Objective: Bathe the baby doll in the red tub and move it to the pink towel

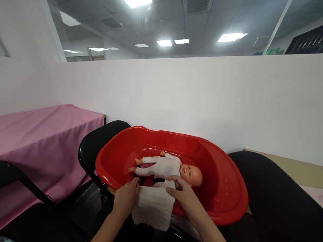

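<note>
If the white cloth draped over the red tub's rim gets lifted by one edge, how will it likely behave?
The white cloth bends over the red tub rim and hangs loose, so it is probably floppy. It looks thin, so likely light. Between left hand and right hand it would probably sag.

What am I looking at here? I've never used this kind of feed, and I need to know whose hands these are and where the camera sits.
There is one picture, from a camera worn on a person's head, looking forward and down. The two bare hands at the bottom are that person's own. The left hand and right hand both grip a white gauze cloth draped over the near rim of a red plastic baby tub. Inside lies a baby doll in a white suit, on its back. The tub rests on black chairs; a pink-covered table stands left.
</note>
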The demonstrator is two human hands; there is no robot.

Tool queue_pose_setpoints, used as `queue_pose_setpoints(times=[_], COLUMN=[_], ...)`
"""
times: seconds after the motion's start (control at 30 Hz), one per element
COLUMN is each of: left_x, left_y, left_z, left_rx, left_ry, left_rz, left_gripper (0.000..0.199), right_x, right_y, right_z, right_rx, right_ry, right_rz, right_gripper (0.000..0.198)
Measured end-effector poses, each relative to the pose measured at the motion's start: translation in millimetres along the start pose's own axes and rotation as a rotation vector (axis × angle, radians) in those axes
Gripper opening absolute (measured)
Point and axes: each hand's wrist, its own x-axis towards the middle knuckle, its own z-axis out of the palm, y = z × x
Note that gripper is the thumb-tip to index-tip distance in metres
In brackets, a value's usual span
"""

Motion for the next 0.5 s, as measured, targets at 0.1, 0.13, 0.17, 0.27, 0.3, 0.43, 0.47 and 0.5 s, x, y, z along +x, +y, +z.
queue_pose_setpoints(times=[0.1,0.13,0.17,0.27,0.3,0.43,0.47,0.5], left_x=[0.6,0.9,1.3,1.8,1.7,-0.3,-0.6,-0.8], left_y=[-0.8,-1.0,-1.2,-1.0,-0.8,-0.3,-0.7,-1.2], left_z=[1.4,2.6,3.9,7.1,7.5,6.5,6.4,6.7], left_rx=[-0.030,-0.036,-0.036,-0.011,-0.012,-0.099,-0.116,-0.125], left_ry=[0.005,0.014,0.022,0.033,0.032,0.030,0.043,0.061], left_rz=[-0.010,-0.015,-0.015,-0.006,-0.011,-0.047,-0.051,-0.049], left_gripper=[0.037,0.037,0.037,0.040,0.041,0.040,0.040,0.040], right_x=[-23.4,-33.0,-42.3,-61.1,-62.5,-45.3,-38.5,-32.0], right_y=[-18.3,-24.7,-30.1,-35.7,-33.0,-8.0,-1.6,3.7], right_z=[-7.1,-8.9,-9.7,-5.2,-2.3,4.6,4.2,3.2], right_rx=[0.018,-0.020,-0.072,-0.292,-0.391,-0.953,-1.066,-1.125], right_ry=[0.143,0.193,0.235,0.260,0.236,0.174,0.148,0.116], right_rz=[0.001,-0.029,-0.072,-0.179,-0.189,-0.031,0.030,0.075], right_gripper=[0.032,0.030,0.027,0.026,0.029,0.049,0.052,0.053])
